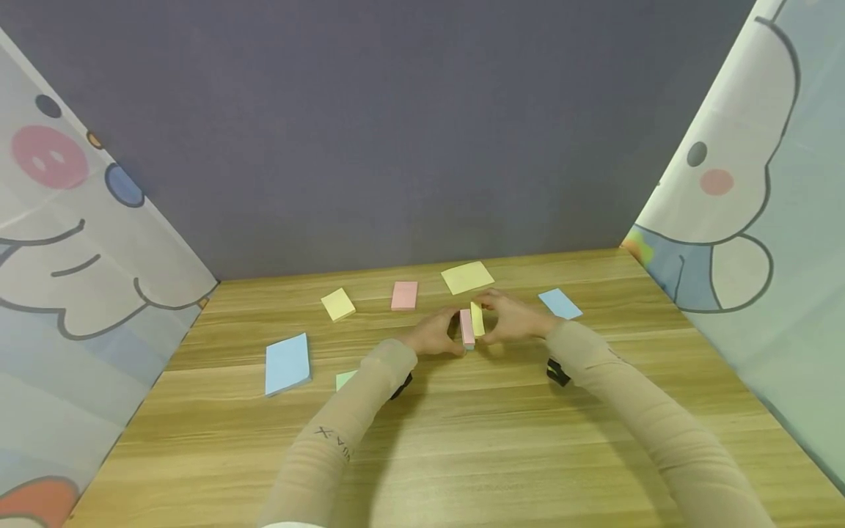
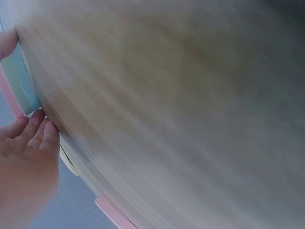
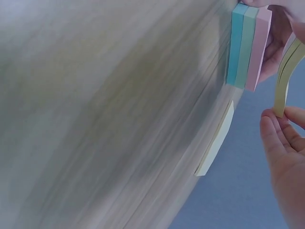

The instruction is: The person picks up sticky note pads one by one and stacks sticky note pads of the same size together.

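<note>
My left hand (image 1: 432,334) holds a small stack of sticky note pads by its ends, thumb on one side and fingers on the other. The right wrist view shows its layers: a blue pad (image 3: 235,45) at the bottom against the table, a green pad (image 3: 246,47) over it and a pink pad (image 3: 258,50) on top. Just above and to the right of the pink one, my right hand (image 1: 518,317) pinches a yellow sticky note pad (image 3: 283,81) at both ends. This pad is tilted and slightly bowed, with a gap between it and the stack.
Across the wooden table (image 1: 462,440) lie a large blue pad (image 1: 287,364), a small yellow pad (image 1: 338,304), a pink pad (image 1: 404,295), a wider yellow pad (image 1: 467,277) and a blue one (image 1: 560,303). A green pad (image 1: 345,378) is partly hidden by my left sleeve.
</note>
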The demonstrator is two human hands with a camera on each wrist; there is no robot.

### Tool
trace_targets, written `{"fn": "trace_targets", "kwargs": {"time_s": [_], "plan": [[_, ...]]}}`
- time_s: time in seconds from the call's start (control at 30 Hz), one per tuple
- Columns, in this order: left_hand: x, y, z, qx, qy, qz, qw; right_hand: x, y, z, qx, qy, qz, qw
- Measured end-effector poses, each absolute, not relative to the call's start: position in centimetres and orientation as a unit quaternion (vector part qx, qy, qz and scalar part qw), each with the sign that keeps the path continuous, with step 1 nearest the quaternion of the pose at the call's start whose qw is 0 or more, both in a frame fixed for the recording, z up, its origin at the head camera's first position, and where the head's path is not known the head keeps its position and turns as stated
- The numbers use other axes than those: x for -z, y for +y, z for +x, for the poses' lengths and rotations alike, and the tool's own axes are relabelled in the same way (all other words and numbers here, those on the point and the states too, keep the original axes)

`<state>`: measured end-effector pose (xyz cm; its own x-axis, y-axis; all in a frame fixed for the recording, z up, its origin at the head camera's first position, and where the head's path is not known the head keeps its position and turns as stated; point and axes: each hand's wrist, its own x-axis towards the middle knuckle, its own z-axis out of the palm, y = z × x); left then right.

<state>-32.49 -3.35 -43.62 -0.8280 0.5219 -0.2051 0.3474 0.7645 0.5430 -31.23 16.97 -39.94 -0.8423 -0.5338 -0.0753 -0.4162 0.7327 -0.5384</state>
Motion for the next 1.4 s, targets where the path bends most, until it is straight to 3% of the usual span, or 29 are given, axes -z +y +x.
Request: {"fn": "trace_targets", "kwargs": {"time_s": [1.4], "plan": [[43.5, -3.3, -32.4, -0.263, 0.917, 0.239, 0.184, 40.9, 15.3, -32.6, 0.26, 0.911, -0.289, 0.138]]}}
